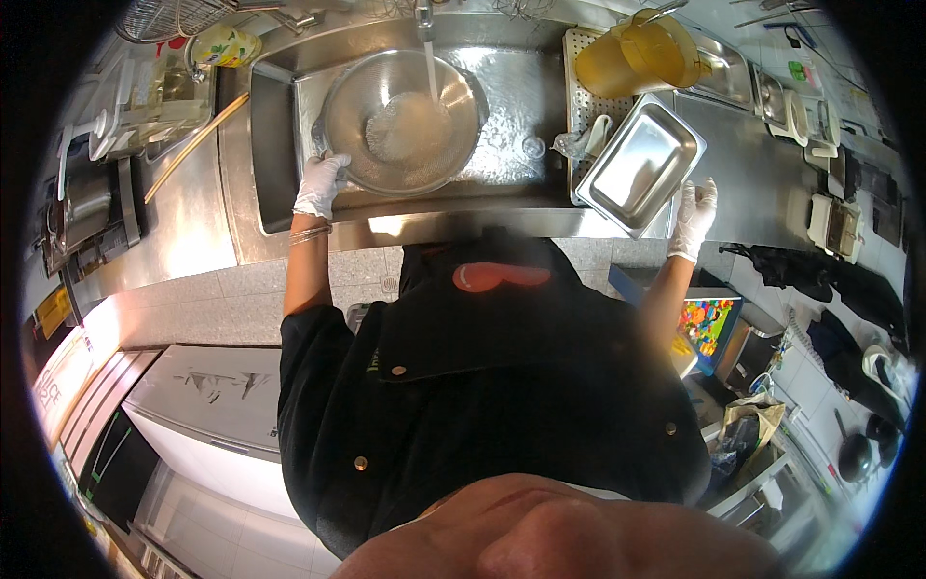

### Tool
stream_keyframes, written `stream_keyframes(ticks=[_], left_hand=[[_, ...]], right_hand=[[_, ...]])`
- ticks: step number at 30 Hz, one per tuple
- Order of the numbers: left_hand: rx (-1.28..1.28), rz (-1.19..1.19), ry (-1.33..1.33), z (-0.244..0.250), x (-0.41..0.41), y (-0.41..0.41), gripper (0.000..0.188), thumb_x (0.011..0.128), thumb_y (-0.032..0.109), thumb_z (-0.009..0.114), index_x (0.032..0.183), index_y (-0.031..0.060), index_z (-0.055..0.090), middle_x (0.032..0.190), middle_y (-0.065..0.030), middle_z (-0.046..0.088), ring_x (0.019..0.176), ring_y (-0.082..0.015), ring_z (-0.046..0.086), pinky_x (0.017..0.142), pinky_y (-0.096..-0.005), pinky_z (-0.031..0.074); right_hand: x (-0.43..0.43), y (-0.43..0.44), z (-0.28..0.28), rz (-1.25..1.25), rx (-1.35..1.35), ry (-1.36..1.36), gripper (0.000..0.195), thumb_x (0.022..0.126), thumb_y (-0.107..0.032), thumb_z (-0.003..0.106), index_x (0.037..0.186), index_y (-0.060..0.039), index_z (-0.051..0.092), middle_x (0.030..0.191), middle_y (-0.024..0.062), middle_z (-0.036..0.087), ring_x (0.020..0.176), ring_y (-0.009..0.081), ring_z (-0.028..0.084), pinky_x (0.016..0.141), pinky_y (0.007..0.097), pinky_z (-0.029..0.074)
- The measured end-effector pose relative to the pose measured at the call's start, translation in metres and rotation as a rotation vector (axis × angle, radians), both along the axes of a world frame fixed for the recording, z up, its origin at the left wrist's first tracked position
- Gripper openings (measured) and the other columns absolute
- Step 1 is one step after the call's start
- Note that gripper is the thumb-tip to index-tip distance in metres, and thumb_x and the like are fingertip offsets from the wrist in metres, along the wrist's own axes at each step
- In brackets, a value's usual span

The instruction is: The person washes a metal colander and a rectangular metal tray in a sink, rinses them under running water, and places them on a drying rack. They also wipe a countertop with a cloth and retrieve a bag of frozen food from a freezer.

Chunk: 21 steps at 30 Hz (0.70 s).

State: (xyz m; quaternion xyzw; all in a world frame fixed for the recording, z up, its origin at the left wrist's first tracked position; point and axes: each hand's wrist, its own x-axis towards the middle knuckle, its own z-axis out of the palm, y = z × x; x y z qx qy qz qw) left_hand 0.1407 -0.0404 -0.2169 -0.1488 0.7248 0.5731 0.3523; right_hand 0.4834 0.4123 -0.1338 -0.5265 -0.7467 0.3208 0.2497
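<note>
A large round metal mesh strainer (347,108) sits in the stainless steel sink (517,177). Water runs from the faucet (425,25) into it, over a pale, cloudy patch of contents that I cannot identify. My left hand (323,181), in a white disposable glove, grips the strainer's rim at its near left side. On the right, a rectangular stainless steel pan (640,163) rests at an angle, partly over a perforated tray (584,108). My gloved right hand (694,217) is beside the pan's right edge, fingers slightly apart; whether it touches the pan is unclear.
A yellowish translucent pitcher (615,61) lies tilted on the perforated tray, near a crumpled clear plastic piece (571,143). Long wooden sticks (195,148) lie on the left counter beside clear containers (152,101). A wire basket (170,18) is at the back left.
</note>
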Motion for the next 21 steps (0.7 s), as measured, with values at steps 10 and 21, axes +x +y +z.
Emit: stream_keyframes(ticks=[10, 21], left_hand=[[0.206, -0.181, -0.142, -0.025, 0.007, 0.048, 0.023, 0.073, 0.012, 0.065, 0.093, 0.0016, 0.060, 0.082, -0.0051, 0.062, 0.070, -0.0138, 0.056, 0.061, -0.0267, 0.045], [0.438, 0.046, 0.015, -0.038, 0.024, 0.106, 0.029, 0.074, -0.001, 0.055, 0.103, 0.0005, 0.052, 0.084, -0.0102, 0.061, 0.065, -0.0198, 0.061, 0.053, -0.0312, 0.053]], right_hand=[[-0.059, -0.054, 0.039, 0.242, -0.103, 0.266, 0.024, 0.082, -0.006, 0.056, 0.106, 0.0007, 0.057, 0.104, 0.0114, 0.058, 0.098, 0.0171, 0.052, 0.088, 0.0267, 0.039], [-0.126, -0.093, 0.026, 0.517, -0.546, 0.307, 0.019, 0.085, -0.007, 0.053, 0.102, -0.0006, 0.058, 0.082, 0.0021, 0.058, 0.074, 0.0083, 0.051, 0.070, 0.0199, 0.042]])
